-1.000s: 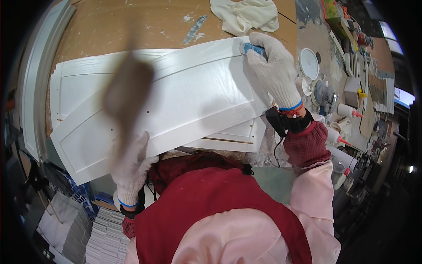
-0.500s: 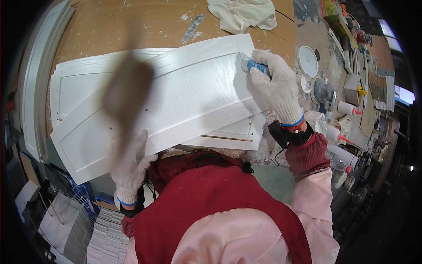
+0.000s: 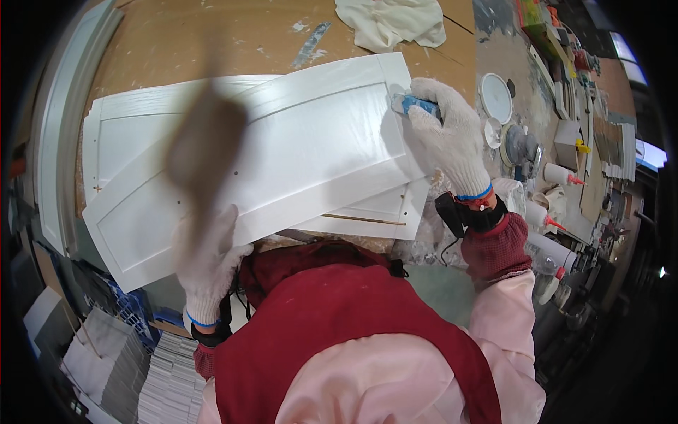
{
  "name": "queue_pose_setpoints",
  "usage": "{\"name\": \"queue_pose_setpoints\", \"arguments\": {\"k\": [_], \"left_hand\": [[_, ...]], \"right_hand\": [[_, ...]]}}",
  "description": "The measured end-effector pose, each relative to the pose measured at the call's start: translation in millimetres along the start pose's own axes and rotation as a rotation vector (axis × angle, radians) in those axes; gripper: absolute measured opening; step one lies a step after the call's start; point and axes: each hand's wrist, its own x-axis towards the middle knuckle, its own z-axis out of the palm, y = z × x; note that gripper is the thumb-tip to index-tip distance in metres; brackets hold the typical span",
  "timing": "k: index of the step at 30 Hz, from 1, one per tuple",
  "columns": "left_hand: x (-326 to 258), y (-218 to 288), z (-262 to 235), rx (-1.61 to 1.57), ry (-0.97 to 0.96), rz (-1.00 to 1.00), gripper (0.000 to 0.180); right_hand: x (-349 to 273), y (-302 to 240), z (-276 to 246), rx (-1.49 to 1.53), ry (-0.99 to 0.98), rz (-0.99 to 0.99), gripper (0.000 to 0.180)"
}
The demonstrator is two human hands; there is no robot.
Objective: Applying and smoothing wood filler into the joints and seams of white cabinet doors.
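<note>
A white cabinet door panel [image 3: 321, 145] with a curved raised frame lies slanted over a second white panel [image 3: 131, 113]. My right hand [image 3: 452, 131], in a white knitted glove, is closed round a small blue scraper [image 3: 421, 107]. The scraper's pale tip is over the upper panel's right end, at the frame corner. My left hand [image 3: 208, 272], gloved too, grips the upper panel's near edge at the left, with fingers on its face. A dark blurred shape close to the camera covers part of the panel and of the left fingers.
A cream cloth [image 3: 392, 21] lies on the brown worktop [image 3: 268, 35] at the far side. A tall white panel [image 3: 60, 134] stands at the left. At the right are a round white lid [image 3: 496, 97], red-tipped bottles [image 3: 558, 174] and a grey sander [image 3: 520, 145]. White boards [image 3: 173, 381] are stacked lower left.
My right hand and the scraper have shifted slightly to the right and down. The upper panel and my left hand have hardly moved.
</note>
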Motion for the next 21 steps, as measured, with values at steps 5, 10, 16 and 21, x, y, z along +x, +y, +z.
{"name": "queue_pose_setpoints", "arguments": {"k": [5,10,16,21], "left_hand": [[1,-1,-1,0.03,-0.004,0.012,0.061],[-1,-2,0,0.031,0.015,0.018,0.06],[-1,0,0,0.046,-0.004,0.012,0.06],[-2,0,0,0.041,-0.001,0.005,0.06]], "right_hand": [[-7,-3,-8,0.03,-0.057,0.068,0.03],[-17,-2,-14,0.036,-0.098,0.072,0.031],[-18,-5,-12,0.033,-0.077,0.064,0.031],[-13,-2,-6,0.038,-0.054,0.035,0.03]]}}
